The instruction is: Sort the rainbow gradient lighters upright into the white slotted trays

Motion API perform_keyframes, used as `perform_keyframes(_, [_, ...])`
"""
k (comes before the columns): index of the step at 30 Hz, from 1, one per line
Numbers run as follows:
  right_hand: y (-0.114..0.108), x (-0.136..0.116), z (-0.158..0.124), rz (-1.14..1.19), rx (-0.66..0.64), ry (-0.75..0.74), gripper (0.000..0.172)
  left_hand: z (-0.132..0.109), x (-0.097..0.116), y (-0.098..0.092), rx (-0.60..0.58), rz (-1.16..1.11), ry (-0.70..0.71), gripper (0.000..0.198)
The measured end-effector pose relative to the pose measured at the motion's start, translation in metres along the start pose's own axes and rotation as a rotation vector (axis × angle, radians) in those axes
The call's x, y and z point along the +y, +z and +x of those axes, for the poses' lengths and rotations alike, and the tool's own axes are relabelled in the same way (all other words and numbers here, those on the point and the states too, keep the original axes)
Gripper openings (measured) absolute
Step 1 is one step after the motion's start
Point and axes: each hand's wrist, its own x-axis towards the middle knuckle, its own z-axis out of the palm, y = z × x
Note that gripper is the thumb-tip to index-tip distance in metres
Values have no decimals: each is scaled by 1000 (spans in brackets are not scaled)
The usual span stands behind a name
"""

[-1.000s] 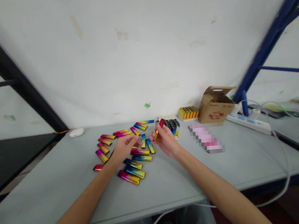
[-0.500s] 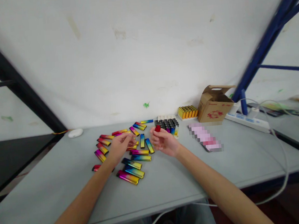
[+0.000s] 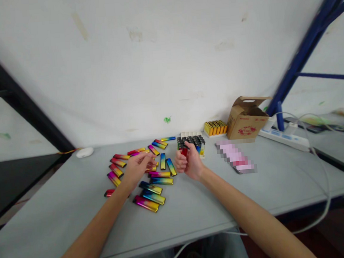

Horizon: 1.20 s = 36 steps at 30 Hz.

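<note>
My right hand (image 3: 191, 161) is wrapped round a lighter, whose red end (image 3: 185, 151) shows at the top of the fist beside the thumb. Behind that hand, lighters with black tops (image 3: 187, 140) stand upright in a pale tray. Over a spread of lighters on the left, my left hand (image 3: 139, 167) has its thumb and fingertips drawn together; I cannot make out what they hold, if anything. Shiny lighters in rainbow shades lie around it, among them a pink-yellow lighter (image 3: 146, 203), a blue-yellow lighter (image 3: 162, 181) and a red-yellow lighter (image 3: 117, 162).
Against the wall stand a block of yellow-orange cylinders (image 3: 216, 128) and an open cardboard box (image 3: 245, 121). A phone-like pink item (image 3: 235, 156), partly pixelated, lies on the grey table (image 3: 196, 214). Farther right are a power strip (image 3: 288, 139) and white cables. A white case (image 3: 85, 152) sits at the left.
My right hand has turned and closed tighter round the lighter, with the thumb now raised along its top. My left hand has stayed nearly in place. The view has shifted slightly.
</note>
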Motion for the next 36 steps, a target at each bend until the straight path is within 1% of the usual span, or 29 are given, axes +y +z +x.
perform_keyframes(6, [3,-1,-1,37,45,48,51,0,-2,-1,-6,4,-1,42])
perform_keyframes(10, [4,-2,-2,65,34,52,49,0,-2,0,-10,13,7,41])
perform_keyframes(15, [5,1,0,57,26,81,46,-2,3,2,-11,30,4,42])
perform_keyframes(20, [12,4,-2,27,42,80,41,-3,7,4,-7,29,-8,43])
perform_keyframes(26, [18,7,-4,-7,43,92,37,1,1,0,43,31,19,42])
perform_keyframes(30, [18,11,-3,-31,53,94,34,2,1,-1,56,22,21,43])
perform_keyframes(36, [14,11,-2,-22,39,93,35,-1,5,0,39,26,50,43])
